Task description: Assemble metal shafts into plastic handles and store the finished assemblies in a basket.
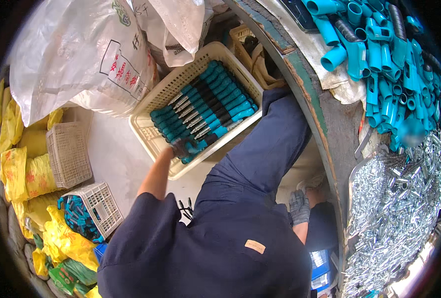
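Note:
My left hand [181,147], in a dark glove, is inside a cream plastic crate [175,171] at its near left corner. Its fingers close around one end of a teal-and-black tool [200,144]; the grip is partly blurred. Beyond it, several similar teal-handled tools [195,107] with bare metal shafts lie side by side in rows. My right hand [299,207], in a grey glove, hangs low beside my right leg, next to the workbench. Its fingers are loosely stretched, and nothing shows in them.
A curved workbench edge [312,99] runs along my right, bearing teal plastic housings [374,54] and a heap of small metal parts [394,213]. Large white sacks [96,54] stand behind the crate. To the left are yellow bags [36,174] and a tipped basket [103,203] of teal parts.

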{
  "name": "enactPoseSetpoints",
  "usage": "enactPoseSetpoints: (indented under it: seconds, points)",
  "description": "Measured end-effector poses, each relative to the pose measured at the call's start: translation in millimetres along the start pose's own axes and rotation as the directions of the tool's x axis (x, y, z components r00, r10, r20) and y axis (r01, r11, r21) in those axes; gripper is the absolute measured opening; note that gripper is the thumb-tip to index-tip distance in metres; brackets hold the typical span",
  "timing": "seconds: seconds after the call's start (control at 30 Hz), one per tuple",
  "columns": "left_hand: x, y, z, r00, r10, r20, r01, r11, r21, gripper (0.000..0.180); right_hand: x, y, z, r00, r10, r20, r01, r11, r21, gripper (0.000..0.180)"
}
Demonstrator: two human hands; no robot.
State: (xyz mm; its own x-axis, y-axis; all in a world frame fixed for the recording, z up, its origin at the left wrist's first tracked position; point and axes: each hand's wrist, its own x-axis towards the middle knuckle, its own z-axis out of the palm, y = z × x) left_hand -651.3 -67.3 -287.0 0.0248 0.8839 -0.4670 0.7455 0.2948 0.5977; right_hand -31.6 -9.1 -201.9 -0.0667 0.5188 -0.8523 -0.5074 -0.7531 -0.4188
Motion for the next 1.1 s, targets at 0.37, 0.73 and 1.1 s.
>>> enactPoseSetpoints:
  seconds: [0.37, 0.73, 1.1]
  points:
    - [-20.2, -91.1, 124.1, 0.687, -0.647, 0.332, 0.713, 0.687, -0.138, 0.035, 4.1, 5.3, -1.8, 0.999, -0.032, -0.004, 0.032, 0.994, 0.108, 0.04]
    - [85.3, 407.2, -141.4, 0.284, 0.439, -0.852, -0.471, 0.838, 0.275, 0.06, -245.1, -182.8, 153.7, 0.95, 0.065, 0.306, 0.225, 0.541, -0.81, 0.042]
    - [97.4, 607.6, -75.1, 0.28, 0.868, -0.411, -0.74, 0.468, 0.484, 0.052, -160.1, -157.3, 16.5, -0.526, -0.847, 0.069, -0.262, 0.085, -0.961, 0.034]
